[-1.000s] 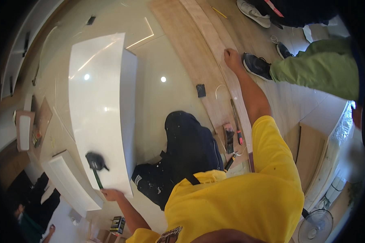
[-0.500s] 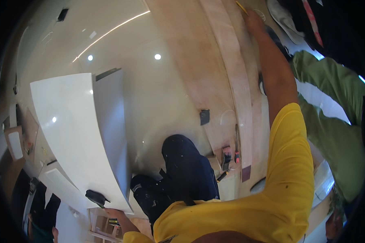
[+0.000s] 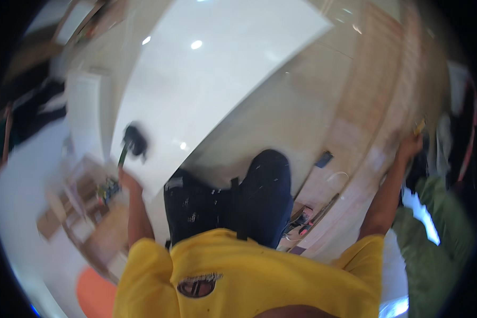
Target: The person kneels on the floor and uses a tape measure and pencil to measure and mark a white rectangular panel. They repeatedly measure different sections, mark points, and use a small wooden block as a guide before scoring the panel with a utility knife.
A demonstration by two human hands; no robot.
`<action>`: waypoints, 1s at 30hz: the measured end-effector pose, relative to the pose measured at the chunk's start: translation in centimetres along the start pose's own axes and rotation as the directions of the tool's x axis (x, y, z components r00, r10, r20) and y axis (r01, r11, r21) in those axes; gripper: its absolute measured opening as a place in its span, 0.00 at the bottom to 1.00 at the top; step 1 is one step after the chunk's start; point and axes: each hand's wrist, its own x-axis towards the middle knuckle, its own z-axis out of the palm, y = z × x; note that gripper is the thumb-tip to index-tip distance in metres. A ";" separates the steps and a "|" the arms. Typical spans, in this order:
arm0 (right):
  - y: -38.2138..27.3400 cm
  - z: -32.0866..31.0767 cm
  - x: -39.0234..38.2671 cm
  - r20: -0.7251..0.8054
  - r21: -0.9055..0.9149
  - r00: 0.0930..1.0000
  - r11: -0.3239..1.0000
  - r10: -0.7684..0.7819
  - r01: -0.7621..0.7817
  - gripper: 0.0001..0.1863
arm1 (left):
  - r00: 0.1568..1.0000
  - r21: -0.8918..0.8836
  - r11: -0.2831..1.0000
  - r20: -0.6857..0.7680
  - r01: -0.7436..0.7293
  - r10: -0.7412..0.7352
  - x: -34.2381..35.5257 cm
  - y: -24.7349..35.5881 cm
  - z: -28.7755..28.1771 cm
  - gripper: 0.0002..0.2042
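Observation:
My left hand (image 3: 126,179) is closed around the handle of a black rubber mallet (image 3: 133,142), whose head hangs over the edge of a large white glossy tile (image 3: 217,79). My right hand (image 3: 409,146) reaches out to the right and rests on a long pale wooden plank (image 3: 376,100) lying on the floor; whether it grips something small and yellow there is too blurred to tell. My knees in dark, paint-flecked trousers (image 3: 233,204) are between the two arms, and my yellow shirt fills the lower edge.
Another person in green trousers (image 3: 434,249) stands at the right. Small tools, one with pink parts (image 3: 305,222), lie by my knee, and a dark small object (image 3: 323,159) sits on the floor. Cardboard boxes and clutter (image 3: 85,212) are at the left; an orange thing (image 3: 95,291) lies lower left.
The view has swung sharply, and the white tile now fills the upper middle. My left hand with the mallet has risen to the tile's edge. My right arm stays stretched out along the plank.

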 end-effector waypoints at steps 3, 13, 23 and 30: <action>-10.2 -2.4 -12.9 0.235 0.428 0.933 0.833 0.272 -0.351 0.16 | 0.977 -0.189 0.982 -0.201 0.027 -0.066 -2.6 2.9 1.9 0.19; -53.1 -13.8 -42.3 0.410 0.792 0.581 0.590 -0.703 0.156 0.18 | 0.976 -0.301 0.953 -0.205 0.014 -0.079 -6.0 9.7 2.3 0.17; -71.8 -11.7 -46.5 0.517 0.234 0.242 0.407 -0.821 0.883 0.49 | 0.963 -0.577 0.803 -0.103 0.147 -0.250 -6.6 10.4 1.8 0.17; -74.0 -11.0 -48.4 0.695 0.159 0.217 0.441 -0.685 0.883 0.55 | 0.961 -0.559 0.813 -0.097 0.164 -0.261 -6.8 11.2 0.9 0.19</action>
